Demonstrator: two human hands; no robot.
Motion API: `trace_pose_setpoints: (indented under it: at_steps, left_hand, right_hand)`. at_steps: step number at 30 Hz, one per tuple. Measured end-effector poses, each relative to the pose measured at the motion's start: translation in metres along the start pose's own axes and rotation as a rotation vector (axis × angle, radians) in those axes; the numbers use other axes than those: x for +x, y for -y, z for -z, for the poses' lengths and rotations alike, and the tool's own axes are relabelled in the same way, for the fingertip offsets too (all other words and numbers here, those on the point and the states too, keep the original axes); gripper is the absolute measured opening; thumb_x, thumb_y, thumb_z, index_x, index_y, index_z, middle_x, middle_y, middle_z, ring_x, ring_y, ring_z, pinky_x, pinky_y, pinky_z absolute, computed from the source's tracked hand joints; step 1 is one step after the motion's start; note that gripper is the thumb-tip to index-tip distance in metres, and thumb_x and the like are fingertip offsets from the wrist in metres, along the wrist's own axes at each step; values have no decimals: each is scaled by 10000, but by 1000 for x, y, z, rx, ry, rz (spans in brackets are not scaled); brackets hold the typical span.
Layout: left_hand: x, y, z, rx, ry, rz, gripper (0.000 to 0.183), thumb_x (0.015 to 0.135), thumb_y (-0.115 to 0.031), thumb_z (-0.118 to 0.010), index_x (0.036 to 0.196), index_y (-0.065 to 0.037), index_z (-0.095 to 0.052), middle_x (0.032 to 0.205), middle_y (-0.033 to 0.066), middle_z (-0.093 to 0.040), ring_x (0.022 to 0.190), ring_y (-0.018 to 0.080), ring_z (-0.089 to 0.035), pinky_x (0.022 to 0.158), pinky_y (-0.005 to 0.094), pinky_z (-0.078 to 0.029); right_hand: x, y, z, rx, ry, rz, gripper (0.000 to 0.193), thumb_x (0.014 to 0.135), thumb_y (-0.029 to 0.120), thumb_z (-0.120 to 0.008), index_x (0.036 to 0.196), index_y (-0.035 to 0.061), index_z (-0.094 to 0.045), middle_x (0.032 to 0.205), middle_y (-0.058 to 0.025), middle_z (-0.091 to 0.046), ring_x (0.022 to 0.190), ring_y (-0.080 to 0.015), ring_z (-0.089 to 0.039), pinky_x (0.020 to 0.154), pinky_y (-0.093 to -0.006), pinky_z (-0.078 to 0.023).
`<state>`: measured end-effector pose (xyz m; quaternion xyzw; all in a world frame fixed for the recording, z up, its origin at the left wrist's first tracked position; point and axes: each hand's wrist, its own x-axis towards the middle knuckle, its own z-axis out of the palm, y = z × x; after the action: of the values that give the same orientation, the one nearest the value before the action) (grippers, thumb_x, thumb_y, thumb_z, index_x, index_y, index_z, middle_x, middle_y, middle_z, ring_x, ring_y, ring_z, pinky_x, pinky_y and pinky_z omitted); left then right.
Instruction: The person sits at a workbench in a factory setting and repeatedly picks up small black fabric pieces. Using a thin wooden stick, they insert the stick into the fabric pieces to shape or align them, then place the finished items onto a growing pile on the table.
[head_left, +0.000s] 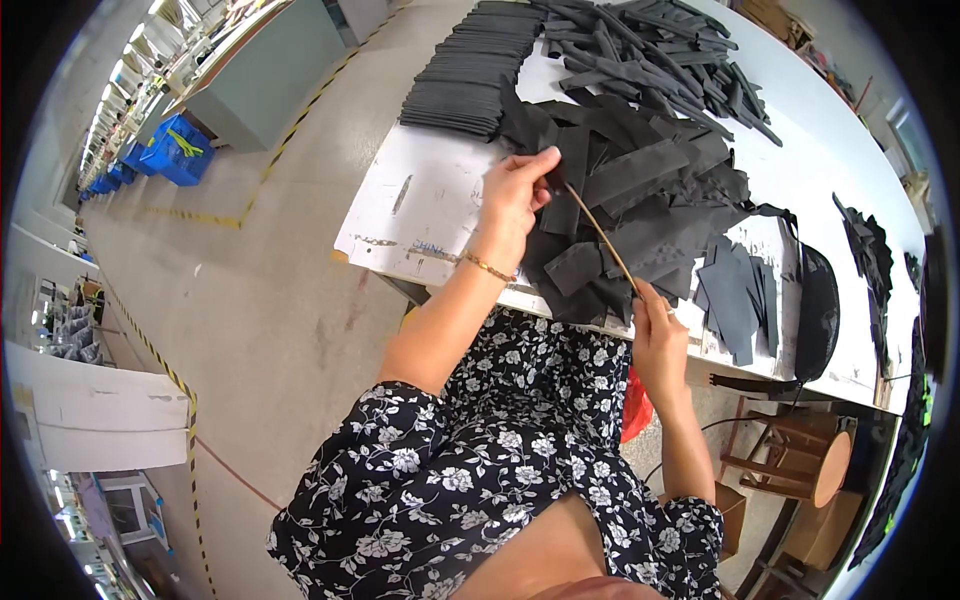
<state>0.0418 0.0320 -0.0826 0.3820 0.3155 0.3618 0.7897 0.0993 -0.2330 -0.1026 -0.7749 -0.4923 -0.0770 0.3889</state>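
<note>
My left hand point(515, 195) is closed, thumb and fingers pinching the end of a black fabric strip point(563, 210) over the near left part of the table. In my right hand point(658, 335) is a thin light-brown stick point(605, 238), gripped near its lower end. The stick slants up and left, its far tip meeting the fabric beside my left fingers. Whether the tip is inside the strip, I cannot tell. Beneath both hands spreads a loose heap of flat black fabric pieces point(650, 175), some hanging over the table's front edge.
Neatly stacked black strips point(470, 70) lie at the table's point(400, 200) far left, with a pile of narrow black tubes point(660, 65) beside them. More flat pieces point(732, 295) and a black mesh pouch point(818, 310) lie right. A wooden stool point(800, 460) stands below.
</note>
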Motion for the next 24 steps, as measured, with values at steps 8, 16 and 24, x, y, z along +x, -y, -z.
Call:
trace_pose_setpoints:
  at_steps: [8,16,24]
  left_hand:
    - [-66,27,20,248,311,-131,364,851,-338,-731,933,-15,-583,826,31,-629,674,88,-601,549,218,-477]
    - [-85,23,2,-436,279,-15,361,943,-367,-606,1049,-22,-603,680,69,-603,554,199,-602,573,358,-538]
    - [-85,-9,5,-418,101,-21,304,939,-334,-627,1009,-41,-588,603,39,-545,437,134,-502,405,276,-420]
  right_hand:
    - [34,21,-26,779,243,-396,248,993,122,-491,1210,14,-548,688,-32,-582,563,-57,-485,497,-220,-367]
    - [15,57,-70,642,66,-285,219,1009,90,-454,1186,-35,-491,788,-43,-568,649,-75,-492,561,-234,-413]
    - [-15,67,-73,460,148,-203,187,1003,81,-449,1130,-24,-535,654,-45,-475,564,-104,-436,503,-274,-370]
